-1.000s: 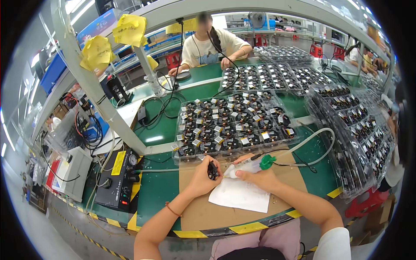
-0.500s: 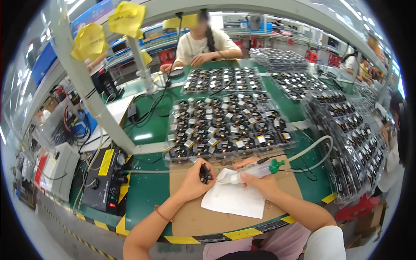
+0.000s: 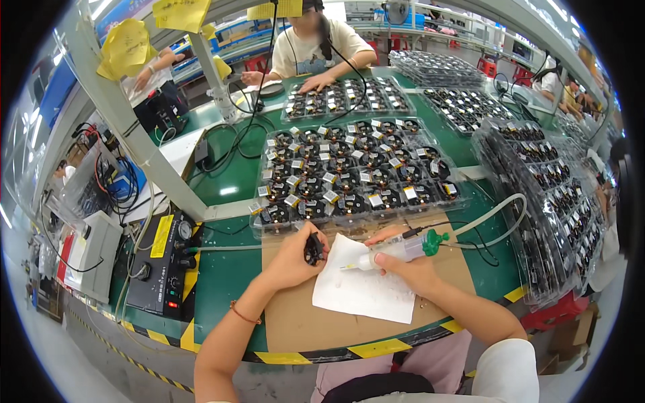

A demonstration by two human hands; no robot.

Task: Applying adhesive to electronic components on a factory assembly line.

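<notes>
My left hand [image 3: 290,263] is closed round a small black part [image 3: 313,250], mostly hidden by the fingers. My right hand [image 3: 410,270] grips a clear dispensing syringe [image 3: 396,251] with a green cap [image 3: 435,242] and a hose running from it. Its thin tip points left, over a white sheet of wiping paper [image 3: 363,301], short of my left hand. The paper lies on a brown cardboard sheet [image 3: 289,329], its upper corner rising beside my left fingers. Just beyond both hands sits a clear plastic tray [image 3: 306,225] filled with small black assemblies bearing silver-white pieces.
At left stands a black dispenser controller [image 3: 158,269] with a gauge. A second filled tray [image 3: 349,97] lies farther off, under a co-worker's hand [image 3: 316,82]. Stacked trays [image 3: 537,215] rise at right. A grey post [image 3: 134,134] and hanging cables [image 3: 235,144] flank the green bench [image 3: 232,269].
The paper, bunched round the syringe tip before, now lies flatter with the tip uncovered above it. My left hand has shifted slightly left. Across the bench, a co-worker's hand has reached onto the far tray.
</notes>
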